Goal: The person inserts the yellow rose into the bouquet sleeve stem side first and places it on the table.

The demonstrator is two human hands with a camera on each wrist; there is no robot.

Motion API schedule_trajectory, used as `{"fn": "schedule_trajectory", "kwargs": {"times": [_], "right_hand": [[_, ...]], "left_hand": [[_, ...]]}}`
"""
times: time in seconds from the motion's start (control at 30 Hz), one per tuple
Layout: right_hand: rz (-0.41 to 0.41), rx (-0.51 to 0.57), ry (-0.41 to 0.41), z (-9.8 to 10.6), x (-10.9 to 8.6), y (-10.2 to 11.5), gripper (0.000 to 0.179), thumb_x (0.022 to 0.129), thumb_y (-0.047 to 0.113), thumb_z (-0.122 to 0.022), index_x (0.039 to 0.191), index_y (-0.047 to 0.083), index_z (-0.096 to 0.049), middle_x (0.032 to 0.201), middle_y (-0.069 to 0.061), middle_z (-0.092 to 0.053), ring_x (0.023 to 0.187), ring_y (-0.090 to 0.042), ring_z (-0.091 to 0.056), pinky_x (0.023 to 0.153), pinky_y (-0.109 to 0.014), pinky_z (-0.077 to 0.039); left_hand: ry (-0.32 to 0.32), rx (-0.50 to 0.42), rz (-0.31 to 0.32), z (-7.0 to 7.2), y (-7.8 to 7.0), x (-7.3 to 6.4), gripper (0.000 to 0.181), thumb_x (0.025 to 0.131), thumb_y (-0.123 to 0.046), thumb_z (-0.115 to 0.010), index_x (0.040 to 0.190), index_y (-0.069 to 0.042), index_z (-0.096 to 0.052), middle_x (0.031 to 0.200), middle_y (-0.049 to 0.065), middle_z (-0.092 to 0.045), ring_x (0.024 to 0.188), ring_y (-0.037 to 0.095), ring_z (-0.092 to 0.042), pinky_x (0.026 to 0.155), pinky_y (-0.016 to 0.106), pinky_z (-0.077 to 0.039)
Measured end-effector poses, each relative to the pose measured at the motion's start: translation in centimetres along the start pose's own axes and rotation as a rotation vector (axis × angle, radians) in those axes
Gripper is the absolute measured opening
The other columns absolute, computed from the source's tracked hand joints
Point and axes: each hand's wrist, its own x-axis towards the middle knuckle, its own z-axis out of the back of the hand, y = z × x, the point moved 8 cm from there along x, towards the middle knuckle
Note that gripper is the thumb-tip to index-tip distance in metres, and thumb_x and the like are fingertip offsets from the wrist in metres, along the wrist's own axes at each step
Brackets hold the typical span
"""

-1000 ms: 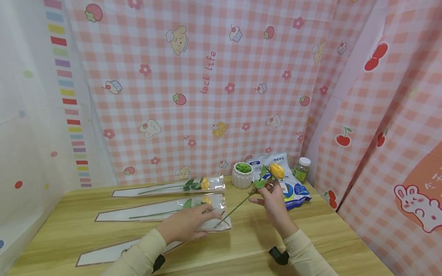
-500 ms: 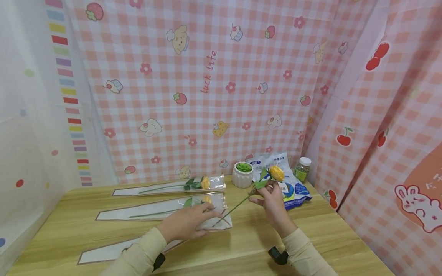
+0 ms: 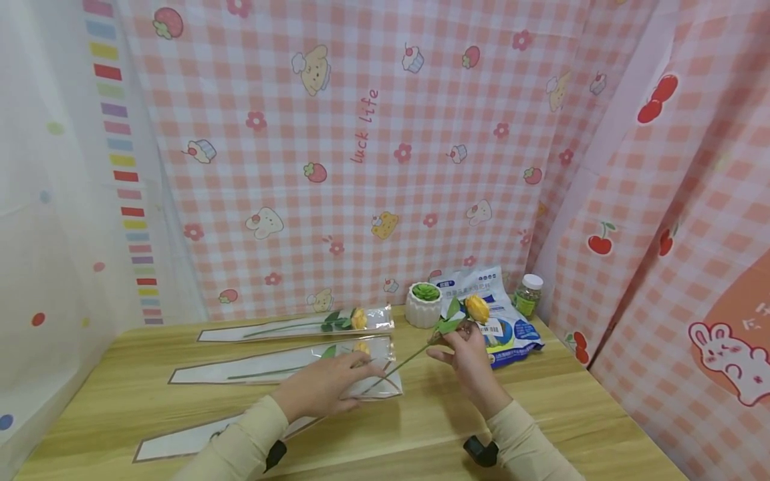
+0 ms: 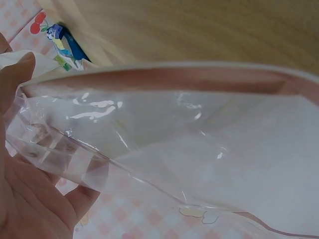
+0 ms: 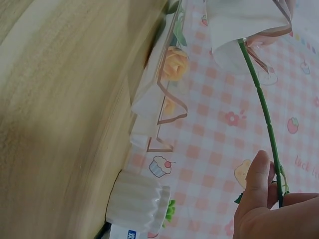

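My right hand [image 3: 466, 357] pinches a yellow artificial rose [image 3: 477, 308] by its stem, just below the bloom. The green stem [image 5: 266, 114] slants down to the left, its lower end inside the mouth of a clear-and-white flower sleeve [image 5: 234, 22] in the right wrist view. At that mouth, my left hand [image 3: 327, 387] holds the sleeve's edge; its brown-bordered film [image 4: 174, 124] gapes wide in the left wrist view. Some left fingers show through the clear film. In the head view, my left forearm covers part of the sleeve.
Behind lie two sleeves, a far one [image 3: 271, 332] and a nearer one [image 3: 204, 374], each with a yellow rose inside. At the back right stand a white succulent pot [image 3: 422, 311], a blue-and-white bag [image 3: 511, 334] and a lidded jar [image 3: 527, 295] on the wooden table [image 3: 439, 434].
My right hand has shifted slightly left and down with the rose, and the stem's lower end has slid a little further left into the sleeve. My left hand stays nearly still.
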Motion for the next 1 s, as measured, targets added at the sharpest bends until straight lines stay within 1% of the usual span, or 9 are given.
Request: {"fn": "schedule_trajectory", "kwargs": {"times": [0.1, 0.33, 0.47, 0.6, 0.83, 1.0], "right_hand": [[-0.004, 0.001, -0.008, -0.1, -0.1, 0.0, 0.035, 0.098, -0.004, -0.047, 0.130, -0.004, -0.034, 0.099, -0.012, -0.061, 0.086, -0.019, -0.067, 0.077, -0.036, -0.063], [-0.008, 0.001, -0.011, -0.5, -0.4, -0.2, 0.034, 0.098, -0.004, -0.047, 0.130, -0.004, -0.034, 0.100, -0.012, -0.060, 0.084, -0.017, -0.066, 0.076, -0.035, -0.063], [-0.005, 0.012, -0.007, -0.6, -0.4, -0.3, 0.036, 0.098, -0.004, -0.049, 0.132, -0.003, -0.035, 0.096, -0.008, -0.061, 0.084, -0.016, -0.065, 0.075, -0.035, -0.063], [0.003, 0.025, -0.006, -0.8, -0.5, -0.4, 0.036, 0.098, -0.004, -0.050, 0.132, -0.002, -0.036, 0.095, -0.006, -0.062, 0.083, -0.015, -0.065, 0.075, -0.035, -0.063], [0.014, 0.043, -0.011, -1.0, -0.6, -0.8, 0.035, 0.097, -0.005, -0.050, 0.130, -0.004, -0.038, 0.093, -0.005, -0.062, 0.081, -0.015, -0.065, 0.073, -0.036, -0.063], [0.014, 0.027, -0.011, -1.2, -0.7, -1.2, 0.031, 0.097, -0.003, -0.052, 0.126, -0.004, -0.041, 0.097, -0.007, -0.062, 0.084, -0.015, -0.064, 0.073, -0.035, -0.063]], "left_hand": [[0.002, 0.000, 0.003, 0.0, 0.1, 0.0, 0.060, 0.093, -0.035, -0.075, 0.147, -0.029, -0.050, 0.141, 0.007, -0.054, 0.111, 0.022, -0.065, 0.092, 0.038, -0.058], [-0.003, -0.005, 0.010, 0.3, 0.3, 0.1, 0.060, 0.092, -0.035, -0.076, 0.147, -0.030, -0.050, 0.141, 0.005, -0.052, 0.110, 0.022, -0.065, 0.088, 0.039, -0.059], [0.002, -0.005, 0.017, 0.3, 0.5, 0.1, 0.060, 0.093, -0.035, -0.075, 0.146, -0.031, -0.050, 0.142, 0.006, -0.051, 0.113, 0.023, -0.064, 0.090, 0.040, -0.058], [0.007, 0.002, 0.023, 0.3, 0.6, 0.2, 0.060, 0.093, -0.035, -0.075, 0.147, -0.031, -0.050, 0.143, 0.007, -0.051, 0.115, 0.024, -0.064, 0.092, 0.041, -0.058], [-0.002, -0.003, 0.019, 0.6, 0.6, 0.2, 0.058, 0.093, -0.035, -0.075, 0.145, -0.029, -0.051, 0.141, 0.005, -0.052, 0.110, 0.023, -0.065, 0.089, 0.040, -0.058], [-0.015, -0.006, 0.015, 0.8, 0.6, 0.2, 0.058, 0.093, -0.035, -0.075, 0.145, -0.029, -0.051, 0.140, 0.005, -0.052, 0.105, 0.021, -0.066, 0.085, 0.038, -0.059]]}}
